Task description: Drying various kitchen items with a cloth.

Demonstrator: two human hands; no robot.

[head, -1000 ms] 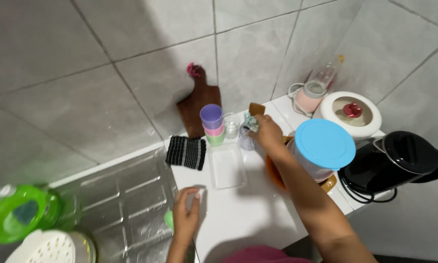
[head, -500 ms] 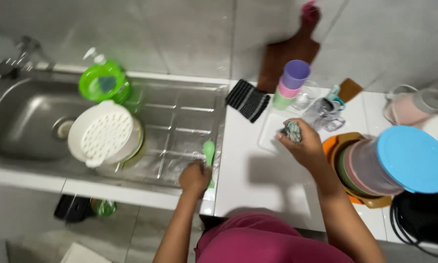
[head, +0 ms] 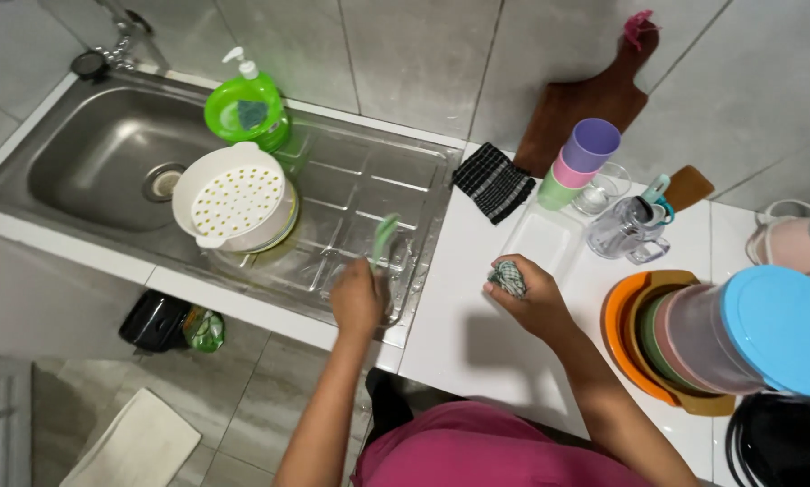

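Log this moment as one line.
left hand: holds green brush over drainboard | right hand: grips balled cloth on white counter

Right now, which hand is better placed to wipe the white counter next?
The right hand, probably: it already grips a balled cloth just above the white counter. The left hand is over the sink's draining board, holding a green item.

Three stacked plastic cups point(head: 574, 165) stand at one o'clock, one white colander point(head: 234, 196) and one green soap dispenser point(head: 246, 106) at ten, one checkered cloth point(head: 492, 181) at twelve, one wooden cutting board point(head: 585, 99) at one, and one blue-lidded container point(head: 765, 330) at three.
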